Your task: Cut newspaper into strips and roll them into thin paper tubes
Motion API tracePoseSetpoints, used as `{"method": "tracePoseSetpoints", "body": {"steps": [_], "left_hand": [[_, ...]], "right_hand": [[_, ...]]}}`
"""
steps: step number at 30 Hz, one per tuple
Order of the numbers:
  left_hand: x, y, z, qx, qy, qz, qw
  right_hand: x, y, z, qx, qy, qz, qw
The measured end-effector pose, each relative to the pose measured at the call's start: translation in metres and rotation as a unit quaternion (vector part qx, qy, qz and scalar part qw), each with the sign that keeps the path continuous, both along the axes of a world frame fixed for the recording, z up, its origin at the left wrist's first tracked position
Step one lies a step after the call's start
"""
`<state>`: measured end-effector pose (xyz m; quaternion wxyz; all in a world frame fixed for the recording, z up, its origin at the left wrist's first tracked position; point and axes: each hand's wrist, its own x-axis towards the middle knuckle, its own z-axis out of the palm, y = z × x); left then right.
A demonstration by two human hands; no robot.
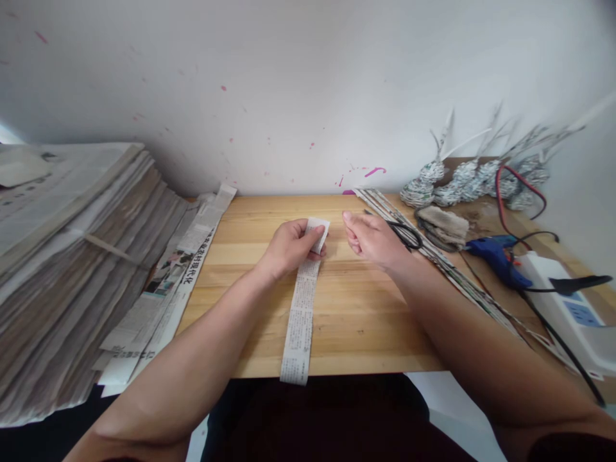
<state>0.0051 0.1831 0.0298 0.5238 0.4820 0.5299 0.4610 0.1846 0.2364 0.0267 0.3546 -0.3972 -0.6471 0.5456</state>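
Observation:
A long narrow newspaper strip [301, 314] runs from my left hand down over the wooden table, its lower end reaching past the front edge. My left hand [297, 245] pinches the strip's upper end between thumb and fingers. Just right of it, apart from the strip, my right hand [368, 237] is closed with thumb and fingertips together; whether something thin is between them is too small to tell. Black-handled scissors [407, 234] lie behind my right hand and wrist, partly hidden.
Tied newspapers [96, 256] are stacked at left, beside loose printed strips [185, 263]. Rolled paper sticks [433, 256] lie at right. Beyond are woven paper figures [462, 183], a cloth [443, 226], a blue glue gun [498, 256] with cables and a white power strip [568, 308].

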Motion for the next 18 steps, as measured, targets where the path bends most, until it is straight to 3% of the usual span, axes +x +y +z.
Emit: {"method": "tracePoseSetpoints", "body": {"steps": [4, 10, 18], "left_hand": [[0.0008, -0.0002, 0.0007, 0.001, 0.002, 0.001, 1.000], [0.0002, -0.0011, -0.0017, 0.017, 0.016, -0.015, 1.000], [0.0016, -0.0018, -0.0056, 0.033, 0.047, -0.024, 0.998]], "right_hand": [[0.0012, 0.0012, 0.0016, 0.025, -0.007, -0.027, 0.999], [0.0009, 0.0010, -0.0009, 0.009, -0.025, 0.045, 0.999], [-0.0023, -0.0016, -0.0022, 0.029, -0.017, 0.017, 0.999]]}}
